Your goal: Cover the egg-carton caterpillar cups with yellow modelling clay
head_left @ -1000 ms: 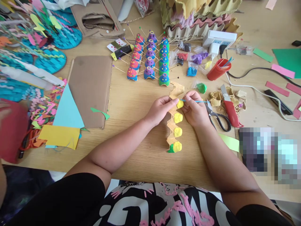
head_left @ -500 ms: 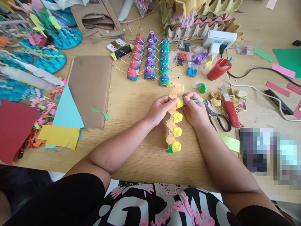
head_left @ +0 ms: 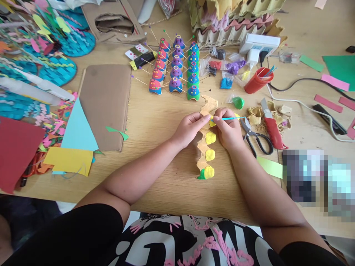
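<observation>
An orange egg-carton strip (head_left: 203, 146) stands lengthwise before me, with yellow clay (head_left: 210, 138) pressed on several of its bumps and a patch of green clay (head_left: 201, 174) at the near end. My left hand (head_left: 191, 127) grips the strip's upper part from the left, thumb on top near a yellow patch. On the other side my right hand (head_left: 227, 127) pinches a thin blue stick tool (head_left: 233, 118); its tip meets the yellow clay by my left thumb. A bit of yellow clay shows behind the right hand.
Painted egg-carton caterpillars (head_left: 175, 66) with pin feelers stand in three rows beyond. To the right lie scissors (head_left: 257, 138), a red-handled knife (head_left: 270, 125), carton scraps, green clay (head_left: 237, 102) and a red cup (head_left: 258, 80). Cardboard (head_left: 104, 107) and coloured paper lie left.
My right hand has shifted slightly left, and the blue stick has turned a little flatter over the yellow clay. The strip's near end has moved slightly right. My left hand keeps its hold.
</observation>
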Available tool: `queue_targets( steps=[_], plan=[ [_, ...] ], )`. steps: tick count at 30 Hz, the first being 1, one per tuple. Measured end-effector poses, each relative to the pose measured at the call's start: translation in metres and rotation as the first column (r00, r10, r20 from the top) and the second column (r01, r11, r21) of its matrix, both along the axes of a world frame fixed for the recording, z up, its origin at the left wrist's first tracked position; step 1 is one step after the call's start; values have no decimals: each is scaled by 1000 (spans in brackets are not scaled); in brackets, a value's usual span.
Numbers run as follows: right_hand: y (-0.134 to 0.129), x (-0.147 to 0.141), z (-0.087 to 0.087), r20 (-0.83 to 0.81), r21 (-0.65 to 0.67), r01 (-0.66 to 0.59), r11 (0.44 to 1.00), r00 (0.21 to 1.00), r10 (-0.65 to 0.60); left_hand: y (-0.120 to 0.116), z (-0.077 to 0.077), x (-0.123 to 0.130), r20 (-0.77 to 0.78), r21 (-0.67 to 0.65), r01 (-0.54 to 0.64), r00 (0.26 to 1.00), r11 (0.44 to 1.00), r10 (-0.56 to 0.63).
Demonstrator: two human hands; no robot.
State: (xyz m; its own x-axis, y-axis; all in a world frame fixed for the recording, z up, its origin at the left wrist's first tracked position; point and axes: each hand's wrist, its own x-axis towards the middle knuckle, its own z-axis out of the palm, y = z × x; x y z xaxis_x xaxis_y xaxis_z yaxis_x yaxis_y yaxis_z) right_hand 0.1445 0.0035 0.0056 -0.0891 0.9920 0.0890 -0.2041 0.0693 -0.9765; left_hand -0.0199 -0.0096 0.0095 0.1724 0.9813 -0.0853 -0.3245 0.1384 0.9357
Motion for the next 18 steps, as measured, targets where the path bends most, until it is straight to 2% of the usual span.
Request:
queue_targets(
  steps=[5, 11, 18],
  plan=[
    [-2, -3, 2, -12, -48, 21, 999, 1000, -21, -1, 1, 0, -3, -4, 7, 1000, 1000, -7],
    [-2, -5, 2, 36, -6, 68, 998, 997, -68, -1, 1, 0, -53, 21, 18, 998, 1000, -17],
    [-2, -7, 4, 15, 29, 96, 995, 995, -96, -1, 2, 0, -67, 49, 7, 998, 999, -4]
  ],
)
